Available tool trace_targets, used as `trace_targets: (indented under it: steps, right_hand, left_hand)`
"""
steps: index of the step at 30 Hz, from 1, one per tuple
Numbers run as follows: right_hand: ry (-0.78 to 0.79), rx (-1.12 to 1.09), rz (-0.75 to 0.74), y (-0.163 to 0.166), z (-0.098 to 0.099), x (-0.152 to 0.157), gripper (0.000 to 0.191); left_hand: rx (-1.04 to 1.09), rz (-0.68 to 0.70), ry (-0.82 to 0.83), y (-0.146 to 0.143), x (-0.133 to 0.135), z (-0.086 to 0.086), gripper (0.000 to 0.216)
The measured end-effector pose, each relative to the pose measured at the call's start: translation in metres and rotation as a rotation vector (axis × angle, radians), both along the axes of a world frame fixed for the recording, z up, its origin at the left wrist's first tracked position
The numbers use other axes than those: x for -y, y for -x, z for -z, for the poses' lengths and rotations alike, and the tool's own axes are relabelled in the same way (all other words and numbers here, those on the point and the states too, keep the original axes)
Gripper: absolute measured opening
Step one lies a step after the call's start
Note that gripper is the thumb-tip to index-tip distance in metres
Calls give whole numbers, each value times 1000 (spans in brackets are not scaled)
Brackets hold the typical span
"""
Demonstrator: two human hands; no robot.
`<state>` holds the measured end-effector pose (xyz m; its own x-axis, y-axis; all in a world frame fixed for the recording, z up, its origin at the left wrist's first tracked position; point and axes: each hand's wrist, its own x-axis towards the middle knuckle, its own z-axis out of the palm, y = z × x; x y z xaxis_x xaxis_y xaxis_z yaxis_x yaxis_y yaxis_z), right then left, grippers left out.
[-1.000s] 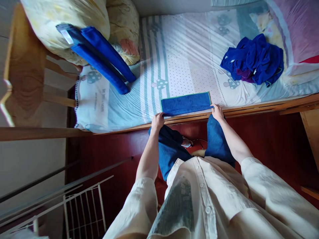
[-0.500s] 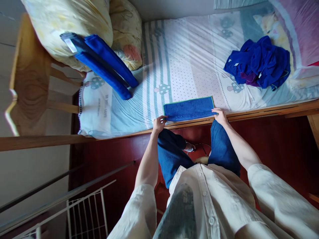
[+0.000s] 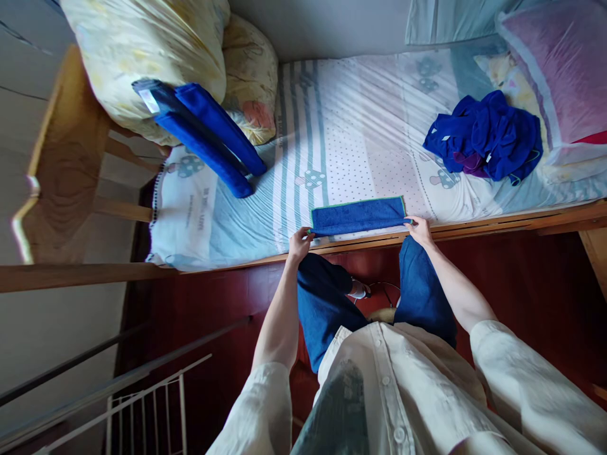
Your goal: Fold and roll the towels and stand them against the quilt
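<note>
Blue cloth (image 3: 358, 216): looks light, limp (towelling, I'd say); hold by near corners.
Left hand (image 3: 300, 244): pinching one end.
Right hand (image 3: 420, 230): pinching the other.

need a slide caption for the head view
Left hand and right hand hold opposite ends of a blue cloth at the edge of the bed.
</note>
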<state>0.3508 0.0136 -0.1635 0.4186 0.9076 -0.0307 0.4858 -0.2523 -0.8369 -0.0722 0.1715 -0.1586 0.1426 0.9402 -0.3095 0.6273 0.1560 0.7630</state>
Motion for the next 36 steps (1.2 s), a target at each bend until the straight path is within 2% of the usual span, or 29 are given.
trace_targets:
  steps: [5, 8, 14, 22, 29, 36]
  right_hand:
    - [-11, -53, -27, -3, 5, -1, 26]
    - [4, -75, 8, -7, 13, -3, 25]
    - [19, -78, 89, -13, 27, -6, 32]
    - [12, -137, 110, -12, 31, -12, 30]
    - [22, -72, 106, -15, 38, -16, 31]
    - [19, -25, 88, -16, 41, -16, 29]
  left_hand:
    - [233, -3, 56, -1, -3, 7, 27]
    - [276, -29, 86, -2, -5, 11, 33]
    - [123, -88, 70, -5, -9, 15, 29]
    - [-87, -115, 107, -4, -10, 13, 22]
    - [-91, -155, 95, -3, -11, 17, 21]
    - [-141, -139, 154, -4, -14, 16, 21]
